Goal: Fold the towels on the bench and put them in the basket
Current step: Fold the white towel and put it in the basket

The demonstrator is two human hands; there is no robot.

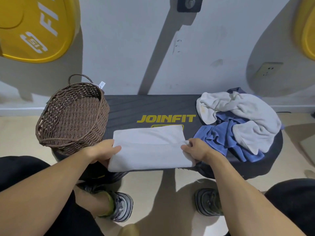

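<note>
Empty wicker basket (73, 114) beside folded white towel (150, 149)

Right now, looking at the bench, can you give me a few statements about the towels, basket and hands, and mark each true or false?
1. The basket holds folded towels. False: it looks empty.
2. Both hands grip the white towel, the left hand at its left edge, the right hand at its right. True.
3. The blue towel is neatly folded. False: it lies crumpled in the pile.
4. A crumpled white towel lies over the blue one. True.
5. The basket sits at the bench's right end. False: left end.
</note>
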